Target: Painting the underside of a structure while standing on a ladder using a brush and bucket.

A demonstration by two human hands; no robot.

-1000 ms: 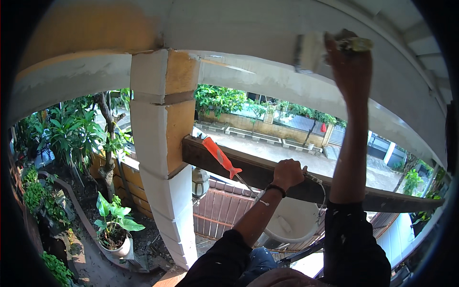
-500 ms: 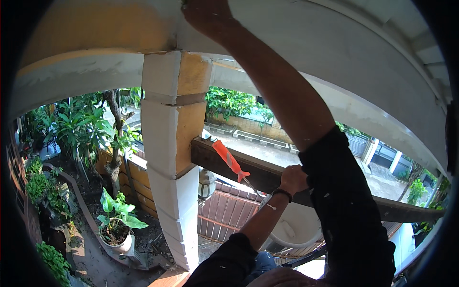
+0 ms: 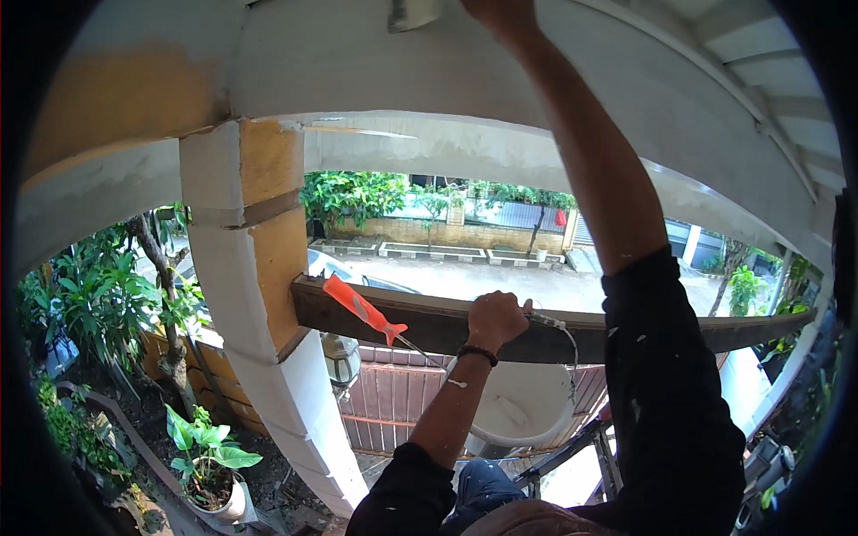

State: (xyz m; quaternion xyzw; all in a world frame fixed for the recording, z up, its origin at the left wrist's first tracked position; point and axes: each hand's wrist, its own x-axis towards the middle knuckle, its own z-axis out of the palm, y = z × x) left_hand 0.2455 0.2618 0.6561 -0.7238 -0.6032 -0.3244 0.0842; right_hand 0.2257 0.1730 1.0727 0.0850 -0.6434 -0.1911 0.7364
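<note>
At the top edge my right hand (image 3: 500, 13) is partly cut off, its arm raised across the view. Beside it shows the flat pale end of a paintbrush (image 3: 415, 13) against the grey-white overhead beam (image 3: 375, 67); the handle is out of view. My left hand (image 3: 499, 320) is closed over the dark wooden rail (image 3: 420, 320). Close by, a wire handle (image 3: 556, 323) hooks at the rail and runs down to a white bucket (image 3: 523, 402) with pale contents. A tool with an orange handle (image 3: 362, 310) leans on the rail, its metal rod pointing toward the bucket.
A white and yellow pillar (image 3: 259, 268) stands left of the rail. Behind it hangs a lantern lamp (image 3: 340, 362). Below are a brown metal gate (image 3: 384, 402), a potted plant (image 3: 214, 496) and dark metal bars (image 3: 572, 456). A street (image 3: 447, 272) runs beyond.
My view has shifted to the right. My right hand has moved right along the overhead beam, and the brush end now shows. My left hand stays on the rail.
</note>
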